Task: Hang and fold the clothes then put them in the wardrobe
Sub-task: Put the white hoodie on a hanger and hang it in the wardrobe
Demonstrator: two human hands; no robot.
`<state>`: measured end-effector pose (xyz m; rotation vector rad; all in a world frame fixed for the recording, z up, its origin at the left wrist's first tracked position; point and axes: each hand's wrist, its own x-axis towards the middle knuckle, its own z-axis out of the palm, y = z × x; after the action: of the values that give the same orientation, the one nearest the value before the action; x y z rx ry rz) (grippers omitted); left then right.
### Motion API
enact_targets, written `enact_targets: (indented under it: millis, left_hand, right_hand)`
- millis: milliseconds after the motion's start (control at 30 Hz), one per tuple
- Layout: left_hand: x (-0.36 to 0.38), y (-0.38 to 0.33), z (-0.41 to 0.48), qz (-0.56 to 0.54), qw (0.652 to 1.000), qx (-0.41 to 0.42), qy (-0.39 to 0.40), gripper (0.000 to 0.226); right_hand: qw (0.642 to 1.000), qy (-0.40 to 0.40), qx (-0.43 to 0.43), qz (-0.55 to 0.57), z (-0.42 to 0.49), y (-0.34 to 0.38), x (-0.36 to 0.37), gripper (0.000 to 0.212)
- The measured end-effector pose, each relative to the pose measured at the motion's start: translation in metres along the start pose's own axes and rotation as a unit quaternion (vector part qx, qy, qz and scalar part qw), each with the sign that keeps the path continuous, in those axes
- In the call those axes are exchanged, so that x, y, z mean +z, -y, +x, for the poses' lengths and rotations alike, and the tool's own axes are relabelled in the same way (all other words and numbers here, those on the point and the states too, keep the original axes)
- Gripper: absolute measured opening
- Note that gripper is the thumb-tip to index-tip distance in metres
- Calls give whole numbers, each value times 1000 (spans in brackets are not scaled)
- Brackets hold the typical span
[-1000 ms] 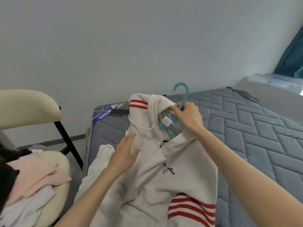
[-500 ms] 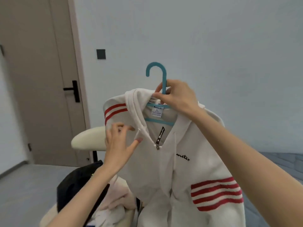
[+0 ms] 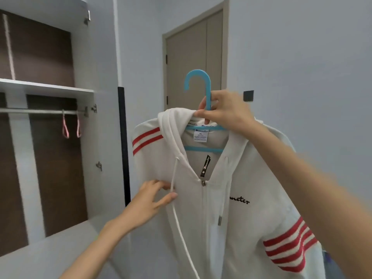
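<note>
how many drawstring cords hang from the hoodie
2. The first cord is pinched by the left hand; the second cord hangs right of the zip, metal-tipped. None seems hidden.

Hoodie: soft, matt white cloth; 2 red stripes on the left shoulder, nubbly red knit bands on the right sleeve. Drawcord: woven white cord. Label: printed cloth. Hanger: smooth blue plastic. Wardrobe, left: matt white panels, dark wood-grain back, brushed metal rail. Door, far: smooth matt beige.

Closed beige door in a pale wall, black switch beside it
</note>
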<state>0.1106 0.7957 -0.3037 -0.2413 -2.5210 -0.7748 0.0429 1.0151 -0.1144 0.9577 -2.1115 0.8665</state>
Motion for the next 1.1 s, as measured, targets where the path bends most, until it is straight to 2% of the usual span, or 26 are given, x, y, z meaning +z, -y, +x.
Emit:
enact_targets:
  millis: [133,267,367,533,667,733,900,1000,1100]
  left_hand:
    - [-54,4,-21,-48,987,-22,-150,47]
    - [-103,-6,-49,-150,938,-52,-307,36]
    - [-136,-14,-76,-155,903,-47,-398,28]
    - [-175,-6,-121,-82,906,-135,-393,28]
    - [-189,13,-158,15,868,-254,-426,37]
    - [-199,21,-174,37,853,-270,-445,42]
    - [-227,35,-204,143,839,-286,-441,28]
    - [-245,46,-218,191,822,-326,-427,35]
    - [-259,61,-232,190,806,-370,-422,38]
  right_hand:
    - [994,3,-52,91,26,49,7,19]
    - [981,37,-96,165,31,92,26,18]
    - [972,96,-113,180,16,117,57,18]
    - [952,161,-152,210,-26,162,117,17]
    - [951,177,-173,187,-54,195,156,17]
    - [949,179,-186,178,-63,209,168,17]
    - [953,167,-217,127,-70,232,179,20]
    - [953,159,-237,96,-71,240,181,21]
    - [952,170,-234,104,-69,238,182,22]
